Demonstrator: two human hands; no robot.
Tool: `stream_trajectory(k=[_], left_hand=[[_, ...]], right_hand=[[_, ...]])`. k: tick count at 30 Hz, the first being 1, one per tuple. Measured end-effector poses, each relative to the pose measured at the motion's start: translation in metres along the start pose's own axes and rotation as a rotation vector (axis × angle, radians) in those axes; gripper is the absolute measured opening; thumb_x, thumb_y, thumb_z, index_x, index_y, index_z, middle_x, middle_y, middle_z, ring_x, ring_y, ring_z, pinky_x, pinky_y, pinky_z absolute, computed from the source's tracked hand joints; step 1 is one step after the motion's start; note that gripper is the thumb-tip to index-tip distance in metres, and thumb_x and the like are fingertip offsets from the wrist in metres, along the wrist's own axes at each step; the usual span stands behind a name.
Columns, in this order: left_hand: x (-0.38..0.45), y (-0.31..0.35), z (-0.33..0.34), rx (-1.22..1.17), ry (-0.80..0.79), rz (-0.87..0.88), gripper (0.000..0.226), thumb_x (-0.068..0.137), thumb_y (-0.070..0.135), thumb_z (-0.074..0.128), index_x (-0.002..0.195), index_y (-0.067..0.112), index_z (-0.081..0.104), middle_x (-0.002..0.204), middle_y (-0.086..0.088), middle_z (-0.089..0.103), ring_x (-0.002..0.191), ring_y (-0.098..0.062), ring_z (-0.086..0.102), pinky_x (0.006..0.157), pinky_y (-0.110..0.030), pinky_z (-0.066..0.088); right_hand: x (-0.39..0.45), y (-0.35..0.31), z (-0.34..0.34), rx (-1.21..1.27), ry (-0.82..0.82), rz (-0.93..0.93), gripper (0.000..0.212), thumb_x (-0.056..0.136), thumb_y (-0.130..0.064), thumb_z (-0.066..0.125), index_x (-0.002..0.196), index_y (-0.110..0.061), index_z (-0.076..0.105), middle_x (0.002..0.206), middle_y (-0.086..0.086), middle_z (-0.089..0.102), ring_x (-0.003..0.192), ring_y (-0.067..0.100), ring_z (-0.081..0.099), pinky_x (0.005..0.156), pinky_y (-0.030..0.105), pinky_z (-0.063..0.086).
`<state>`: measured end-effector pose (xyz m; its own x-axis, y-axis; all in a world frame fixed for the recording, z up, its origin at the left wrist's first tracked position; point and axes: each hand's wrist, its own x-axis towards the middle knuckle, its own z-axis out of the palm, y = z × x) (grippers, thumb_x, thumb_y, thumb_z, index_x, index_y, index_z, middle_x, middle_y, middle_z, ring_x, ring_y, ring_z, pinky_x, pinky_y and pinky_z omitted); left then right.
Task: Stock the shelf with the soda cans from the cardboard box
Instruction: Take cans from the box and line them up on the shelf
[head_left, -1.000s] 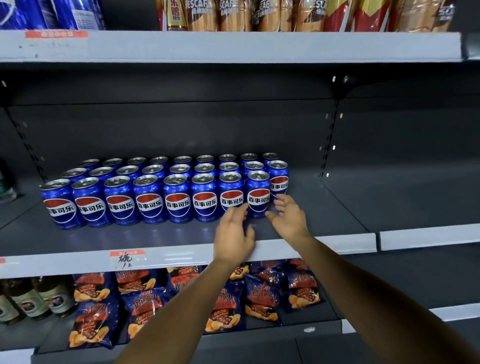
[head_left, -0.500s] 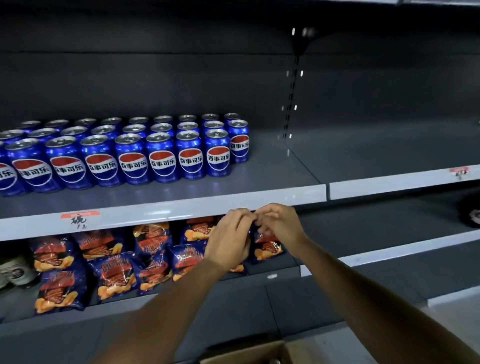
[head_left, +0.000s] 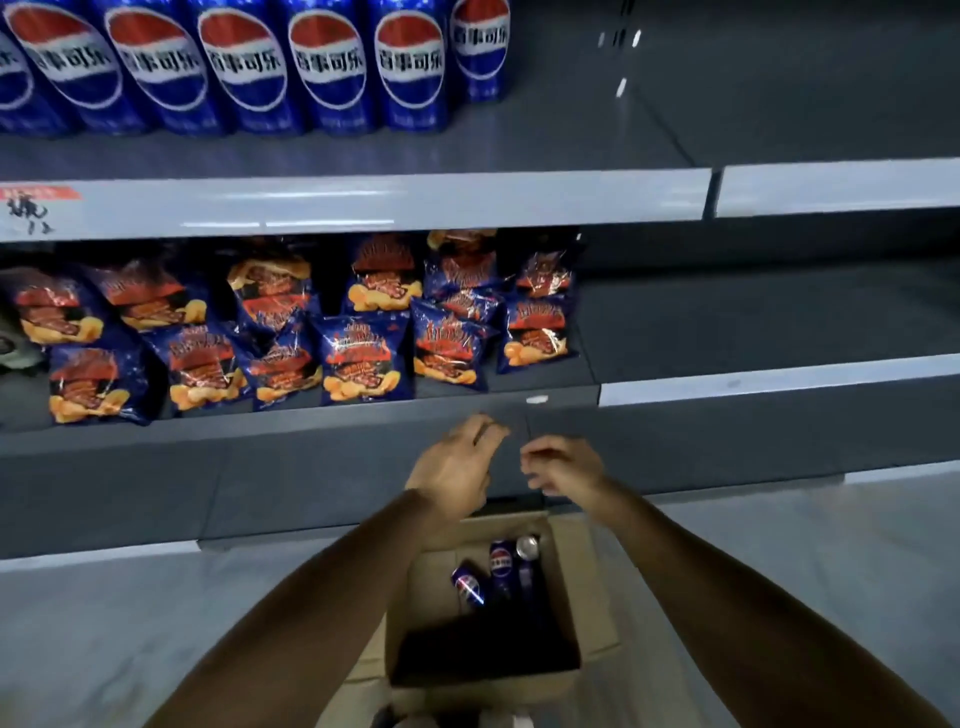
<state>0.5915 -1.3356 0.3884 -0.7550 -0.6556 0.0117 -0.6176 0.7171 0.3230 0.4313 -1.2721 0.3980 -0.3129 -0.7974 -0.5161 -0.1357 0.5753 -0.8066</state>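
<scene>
My left hand (head_left: 453, 470): above the cardboard box, fingers loosely curled, holding nothing.
My right hand (head_left: 563, 466): just beside the left, apart from it, fingers loosely bent, empty.
Cardboard box (head_left: 563, 582): open on the floor below my hands.
Cans in the box (head_left: 500, 564): three lie at its far end.
Shelf (head_left: 363, 200): a row of blue soda cans (head_left: 332, 67) stands on it.
Lower shelf: chip bags (head_left: 363, 356).

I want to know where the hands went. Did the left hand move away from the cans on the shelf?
Yes. The left hand has dropped from the row of cans on the shelf to below the chip bags, above the cardboard box.
</scene>
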Motion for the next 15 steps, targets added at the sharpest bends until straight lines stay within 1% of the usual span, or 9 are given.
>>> stream_trajectory(k=[2,4,5,6,8,9,12,13,15], left_hand=[[-0.007,-0.009,0.019,-0.032,-0.075,-0.086,0.06,0.088,0.008,0.05,0.144,0.02,0.033,0.143,-0.002,0.034,0.117,-0.026,0.049,0.09,-0.032,0.044],[-0.015,-0.021,0.04,-0.061,-0.142,-0.201,0.061,0.088,0.007,0.05,0.144,0.024,0.031,0.142,-0.001,0.033,0.119,-0.025,0.048,0.095,-0.031,0.044],[-0.021,-0.026,0.051,-0.067,-0.165,-0.248,0.062,0.089,0.006,0.049,0.144,0.025,0.03,0.142,-0.001,0.033,0.119,-0.024,0.047,0.096,-0.031,0.044],[-0.027,-0.032,0.063,-0.067,-0.179,-0.275,0.062,0.089,0.004,0.05,0.144,0.025,0.03,0.142,-0.002,0.034,0.118,-0.024,0.048,0.094,-0.031,0.045],[-0.04,-0.043,0.092,-0.074,-0.192,-0.284,0.063,0.088,0.003,0.052,0.144,0.024,0.032,0.141,-0.003,0.038,0.114,-0.022,0.051,0.089,-0.03,0.048],[-0.047,-0.048,0.107,-0.069,-0.214,-0.279,0.064,0.087,0.003,0.053,0.144,0.023,0.032,0.141,-0.004,0.039,0.114,-0.022,0.051,0.088,-0.03,0.048],[-0.064,-0.065,0.153,-0.06,-0.28,-0.291,0.069,0.083,0.001,0.056,0.143,0.022,0.031,0.144,-0.006,0.034,0.123,-0.026,0.047,0.092,-0.033,0.046],[-0.069,-0.07,0.168,-0.059,-0.299,-0.299,0.069,0.084,0.003,0.057,0.144,0.021,0.029,0.146,-0.007,0.032,0.127,-0.027,0.045,0.093,-0.033,0.045],[-0.077,-0.081,0.201,-0.099,-0.36,-0.372,0.068,0.087,0.005,0.056,0.146,0.019,0.025,0.15,-0.012,0.027,0.131,-0.028,0.041,0.092,-0.031,0.043]], right_hand=[[0.007,0.024,0.008,-0.025,-0.022,0.028,0.006,0.086,-0.005,0.066,0.091,-0.009,0.067,0.083,0.009,0.065,0.061,0.012,0.061,0.054,0.017,0.05],[0.013,0.047,0.016,-0.053,-0.069,0.069,0.007,0.086,-0.005,0.065,0.081,-0.01,0.065,0.076,0.008,0.063,0.064,0.017,0.059,0.056,0.022,0.048],[0.015,0.06,0.021,-0.075,-0.095,0.095,0.006,0.087,-0.007,0.064,0.081,-0.009,0.064,0.073,0.007,0.061,0.066,0.02,0.059,0.057,0.024,0.048],[0.018,0.073,0.026,-0.092,-0.107,0.115,0.002,0.087,-0.009,0.064,0.086,-0.006,0.065,0.074,0.007,0.062,0.07,0.022,0.061,0.059,0.027,0.051],[0.024,0.103,0.035,-0.114,-0.098,0.161,0.01,0.085,-0.013,0.068,0.093,-0.008,0.065,0.086,0.014,0.069,0.083,0.027,0.068,0.074,0.038,0.058],[0.026,0.118,0.042,-0.124,-0.102,0.174,0.01,0.084,-0.015,0.069,0.093,-0.011,0.065,0.093,0.015,0.069,0.088,0.028,0.068,0.081,0.041,0.057],[0.038,0.164,0.064,-0.177,-0.121,0.197,0.017,0.087,-0.019,0.066,0.103,-0.015,0.065,0.102,0.01,0.067,0.097,0.025,0.065,0.088,0.039,0.054],[0.043,0.179,0.071,-0.188,-0.119,0.211,0.021,0.087,-0.017,0.065,0.108,-0.013,0.063,0.101,0.009,0.065,0.096,0.023,0.064,0.085,0.035,0.054],[0.054,0.211,0.087,-0.199,-0.119,0.237,0.023,0.089,-0.013,0.062,0.112,-0.011,0.059,0.093,0.006,0.062,0.084,0.015,0.06,0.068,0.022,0.049]])
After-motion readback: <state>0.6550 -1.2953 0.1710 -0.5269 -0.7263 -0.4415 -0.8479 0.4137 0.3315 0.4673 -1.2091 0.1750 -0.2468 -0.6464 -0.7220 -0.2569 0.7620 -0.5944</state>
